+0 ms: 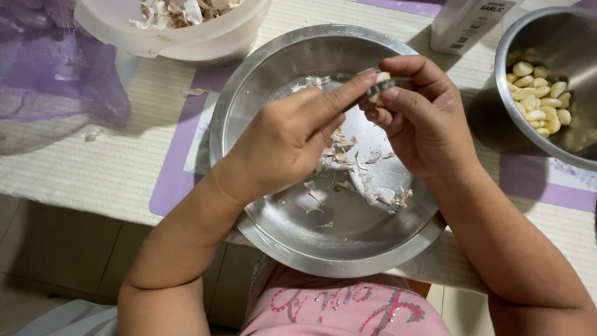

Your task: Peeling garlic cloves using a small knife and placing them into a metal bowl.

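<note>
My left hand and my right hand meet above a wide steel dish. Between their fingertips is a pale garlic clove. My left thumb and forefinger pinch the clove. My right hand curls around a thin grey knife blade that lies against the clove; its handle is hidden in the palm. Loose papery garlic skins lie scattered in the dish below the hands.
A steel bowl at the right holds several peeled cloves. A white plastic tub with skins stands at the back left, beside a purple mesh bag. A white bottle stands behind. The table edge runs under the dish.
</note>
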